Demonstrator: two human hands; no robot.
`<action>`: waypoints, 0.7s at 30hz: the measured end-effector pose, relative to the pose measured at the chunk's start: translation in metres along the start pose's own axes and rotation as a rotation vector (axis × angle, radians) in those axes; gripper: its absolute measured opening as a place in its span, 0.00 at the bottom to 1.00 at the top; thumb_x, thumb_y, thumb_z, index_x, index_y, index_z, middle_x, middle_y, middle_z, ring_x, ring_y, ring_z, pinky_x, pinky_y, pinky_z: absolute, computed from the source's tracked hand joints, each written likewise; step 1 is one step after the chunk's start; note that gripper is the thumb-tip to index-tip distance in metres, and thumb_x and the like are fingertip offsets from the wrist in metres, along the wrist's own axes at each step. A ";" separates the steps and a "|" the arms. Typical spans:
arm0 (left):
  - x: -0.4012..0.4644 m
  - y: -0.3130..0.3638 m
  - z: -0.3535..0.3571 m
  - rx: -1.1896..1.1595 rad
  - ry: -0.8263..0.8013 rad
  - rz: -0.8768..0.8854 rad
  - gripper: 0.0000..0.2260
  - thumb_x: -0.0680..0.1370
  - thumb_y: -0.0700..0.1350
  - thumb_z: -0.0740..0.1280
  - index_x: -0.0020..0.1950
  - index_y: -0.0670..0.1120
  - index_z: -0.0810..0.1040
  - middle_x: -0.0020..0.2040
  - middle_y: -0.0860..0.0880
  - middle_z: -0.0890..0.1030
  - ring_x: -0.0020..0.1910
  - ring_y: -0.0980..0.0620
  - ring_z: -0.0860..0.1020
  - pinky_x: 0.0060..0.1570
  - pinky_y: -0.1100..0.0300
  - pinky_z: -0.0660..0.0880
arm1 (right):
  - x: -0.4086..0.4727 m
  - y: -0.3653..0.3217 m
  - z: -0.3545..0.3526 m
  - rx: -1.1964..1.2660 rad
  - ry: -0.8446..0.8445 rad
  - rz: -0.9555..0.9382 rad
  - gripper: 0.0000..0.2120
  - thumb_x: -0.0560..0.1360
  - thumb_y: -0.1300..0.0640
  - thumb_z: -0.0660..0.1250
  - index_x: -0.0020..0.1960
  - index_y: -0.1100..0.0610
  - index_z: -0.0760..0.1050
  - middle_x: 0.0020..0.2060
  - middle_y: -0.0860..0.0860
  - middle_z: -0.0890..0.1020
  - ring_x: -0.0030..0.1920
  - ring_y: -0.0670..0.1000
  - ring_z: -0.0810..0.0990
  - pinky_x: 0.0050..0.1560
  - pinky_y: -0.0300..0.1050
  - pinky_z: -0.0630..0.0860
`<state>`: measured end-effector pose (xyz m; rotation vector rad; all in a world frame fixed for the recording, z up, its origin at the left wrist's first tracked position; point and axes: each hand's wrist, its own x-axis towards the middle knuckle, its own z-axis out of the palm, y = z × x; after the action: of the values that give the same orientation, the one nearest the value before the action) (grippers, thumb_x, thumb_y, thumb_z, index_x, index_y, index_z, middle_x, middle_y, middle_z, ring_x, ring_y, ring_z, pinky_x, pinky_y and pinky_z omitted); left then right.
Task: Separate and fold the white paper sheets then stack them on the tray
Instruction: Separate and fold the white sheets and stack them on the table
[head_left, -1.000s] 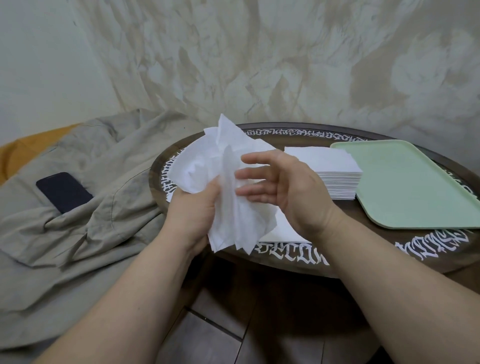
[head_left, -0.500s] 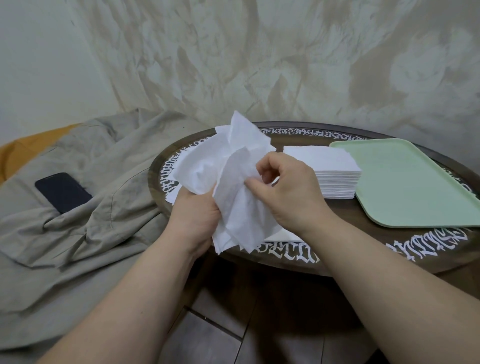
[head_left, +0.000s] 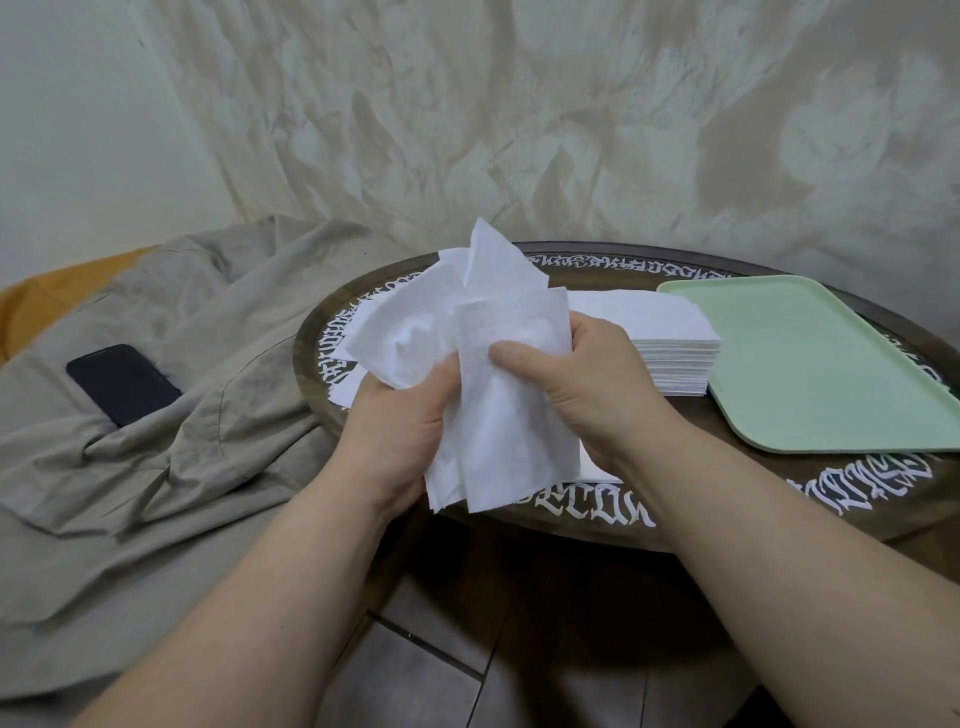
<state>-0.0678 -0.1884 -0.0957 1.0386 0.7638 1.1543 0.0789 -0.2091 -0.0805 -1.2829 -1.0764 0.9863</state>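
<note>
dim even indoor light | soft shadows | sharp | wide-angle edge bending

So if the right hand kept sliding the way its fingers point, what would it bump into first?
The right hand points leftward, its thumb and fingers pinching the crumpled white paper sheets. Just past them sits the left hand, gripping the same bunch, so it would likely meet that first. Depth is hard to judge here.

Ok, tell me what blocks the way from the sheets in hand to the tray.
Nothing visible. The sheets are held by both hands; the green tray lies to their right, its surface bare. The paper stack sits between but low.
</note>
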 end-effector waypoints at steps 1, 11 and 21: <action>0.000 0.000 0.000 0.000 -0.008 -0.003 0.18 0.75 0.39 0.73 0.63 0.40 0.78 0.58 0.40 0.83 0.57 0.40 0.82 0.58 0.41 0.77 | -0.001 0.000 0.000 -0.010 -0.001 0.010 0.06 0.70 0.61 0.74 0.46 0.56 0.80 0.41 0.49 0.86 0.41 0.50 0.85 0.45 0.49 0.83; -0.002 0.003 0.001 -0.002 0.076 -0.021 0.07 0.79 0.39 0.65 0.55 0.44 0.80 0.52 0.45 0.85 0.52 0.45 0.84 0.50 0.50 0.81 | -0.003 -0.001 -0.005 -0.063 0.019 -0.050 0.05 0.70 0.64 0.73 0.44 0.58 0.81 0.41 0.50 0.86 0.42 0.50 0.85 0.46 0.49 0.81; -0.003 0.003 0.001 -0.014 0.005 -0.011 0.14 0.72 0.41 0.71 0.58 0.44 0.79 0.54 0.43 0.85 0.55 0.43 0.83 0.54 0.47 0.80 | -0.003 0.000 -0.003 -0.010 0.008 -0.058 0.05 0.70 0.65 0.74 0.41 0.55 0.82 0.39 0.50 0.86 0.42 0.50 0.85 0.50 0.53 0.82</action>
<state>-0.0688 -0.1908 -0.0929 1.0188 0.7638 1.1517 0.0814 -0.2126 -0.0807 -1.2560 -1.1077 0.9321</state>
